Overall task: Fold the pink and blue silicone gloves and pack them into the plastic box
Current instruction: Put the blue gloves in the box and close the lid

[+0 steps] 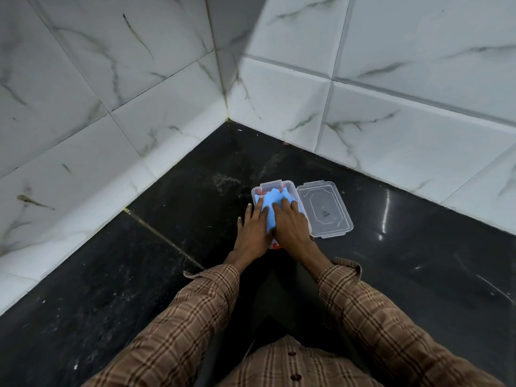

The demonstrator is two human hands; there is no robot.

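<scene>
A clear plastic box [290,187] sits on the black floor near the corner of the room. A blue silicone glove [272,201] lies folded inside it, on top. Small bits of reddish-pink [261,192] show under the blue at the box's far end and again at its near edge. My left hand [252,229] lies flat on the left part of the blue glove and the box's left rim. My right hand [290,223] presses flat on the glove's right part, fingers spread. Neither hand grips anything.
The box's clear lid [325,209] lies flat on the floor just right of the box, touching it. White marble-look tiled walls [167,107] meet in a corner behind. Black polished floor [139,275] spreads all round. My plaid sleeves fill the lower view.
</scene>
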